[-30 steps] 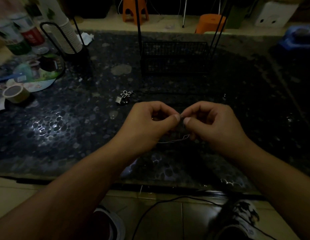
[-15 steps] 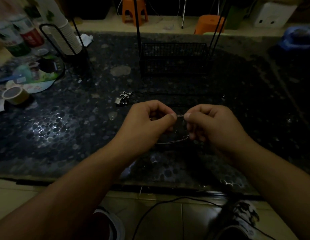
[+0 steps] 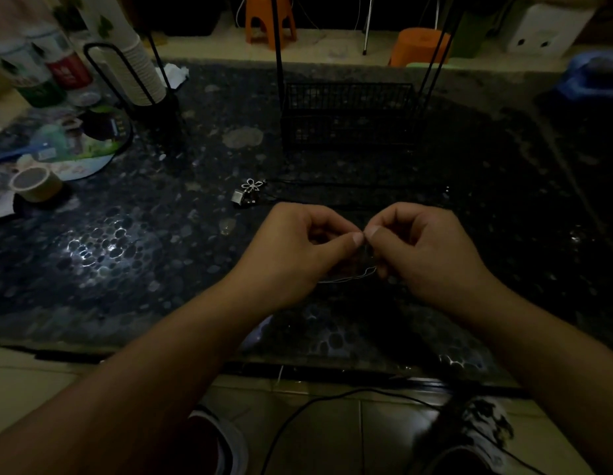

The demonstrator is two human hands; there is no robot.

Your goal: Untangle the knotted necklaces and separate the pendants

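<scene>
Over the dark pebble-patterned table (image 3: 126,269), my left hand (image 3: 298,248) and my right hand (image 3: 428,252) meet fingertip to fingertip, both pinching a thin necklace chain (image 3: 353,276). A pale loop of that chain sags below the fingers between the two hands. A silver flower pendant (image 3: 253,184) and a small square pendant (image 3: 237,197) lie together on the table, to the upper left of my left hand. Thin dark cords run right from the pendants along the table; the knot itself is hidden by my fingers in the dim light.
A black wire basket (image 3: 349,114) on thin legs stands behind my hands. At the left sit a tape roll (image 3: 36,184), a stack of paper cups (image 3: 133,66) in a black holder, bottles and a round printed fan. Orange stools stand beyond the table.
My hands parted slightly half a second ago and have come back together at the fingertips. The hanging chain loop stays below them; the pendants have not moved.
</scene>
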